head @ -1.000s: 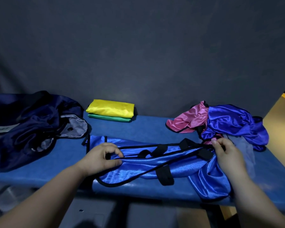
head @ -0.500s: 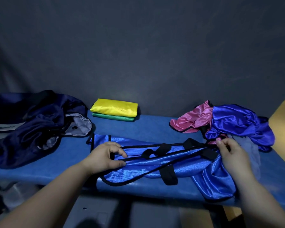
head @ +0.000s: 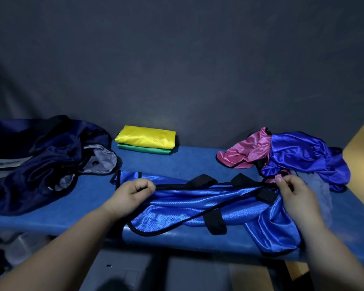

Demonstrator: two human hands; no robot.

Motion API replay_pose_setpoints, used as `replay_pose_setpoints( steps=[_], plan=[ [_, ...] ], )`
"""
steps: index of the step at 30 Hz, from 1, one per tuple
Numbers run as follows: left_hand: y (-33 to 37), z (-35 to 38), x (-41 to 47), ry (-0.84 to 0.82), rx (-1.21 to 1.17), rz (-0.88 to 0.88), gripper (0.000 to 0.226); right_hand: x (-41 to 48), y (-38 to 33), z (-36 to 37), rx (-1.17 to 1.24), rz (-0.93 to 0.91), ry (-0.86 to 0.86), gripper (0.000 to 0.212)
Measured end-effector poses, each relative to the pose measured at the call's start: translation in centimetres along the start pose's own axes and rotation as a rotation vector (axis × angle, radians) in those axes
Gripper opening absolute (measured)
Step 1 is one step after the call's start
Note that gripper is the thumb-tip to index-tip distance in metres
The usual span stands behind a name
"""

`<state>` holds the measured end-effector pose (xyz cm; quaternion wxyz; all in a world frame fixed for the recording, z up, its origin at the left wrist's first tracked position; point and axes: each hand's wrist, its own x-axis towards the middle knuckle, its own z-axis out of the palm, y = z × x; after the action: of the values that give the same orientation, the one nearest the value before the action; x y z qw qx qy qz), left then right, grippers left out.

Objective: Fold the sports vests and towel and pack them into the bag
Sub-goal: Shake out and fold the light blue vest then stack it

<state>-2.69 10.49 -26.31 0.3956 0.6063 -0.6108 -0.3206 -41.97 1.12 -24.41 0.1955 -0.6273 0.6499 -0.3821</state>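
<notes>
A shiny blue vest (head: 198, 203) with black trim and black straps lies stretched across the front of the blue table (head: 189, 162). My left hand (head: 132, 193) grips its left edge and my right hand (head: 292, 192) pinches its right edge, pulling it taut between them. A folded yellow vest (head: 146, 137) sits on a folded green vest (head: 145, 149) at the back. A crumpled pink vest (head: 243, 153) and another blue vest (head: 303, 158) are heaped at the right. The dark navy bag (head: 40, 162) lies open at the left.
A pale grey-blue cloth (head: 318, 185) lies under the right heap, beside my right hand. The dark wall stands directly behind the table. The table's front edge runs just under the stretched vest, part of which hangs over it at the right.
Both hands have closed tighter on the vest's top edge and drawn it straighter. The left hand's fingers, earlier partly spread, now curl round the trim.
</notes>
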Motion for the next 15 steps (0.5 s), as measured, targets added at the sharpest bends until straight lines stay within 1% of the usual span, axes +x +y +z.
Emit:
replay_pose_setpoints(
  steps=[4, 7, 8, 12, 15],
  plan=[
    [0.2, -0.1, 0.2, 0.036, -0.028, -0.031, 0.025, -0.1, -0.1, -0.1, 0.0, 0.002, -0.015, 0.025],
    [0.0, -0.2, 0.6, 0.058, -0.029, -0.022, 0.022, 0.0, 0.0, -0.1, 0.011, 0.005, -0.017, 0.024],
    [0.1, -0.4, 0.8, 0.058, -0.033, -0.01, 0.024, 0.0, 0.0, -0.1, 0.014, 0.009, -0.016, 0.024],
    [1.4, -1.6, 1.5, -0.031, -0.001, 0.038, 0.039, 0.2, 0.1, -0.1, 0.017, 0.018, -0.009, 0.025],
    [2.6, -3.1, 1.8, -0.118, 0.107, 0.056, 0.036, 0.3, 0.1, -0.1, 0.019, 0.018, -0.001, 0.025]
  ],
)
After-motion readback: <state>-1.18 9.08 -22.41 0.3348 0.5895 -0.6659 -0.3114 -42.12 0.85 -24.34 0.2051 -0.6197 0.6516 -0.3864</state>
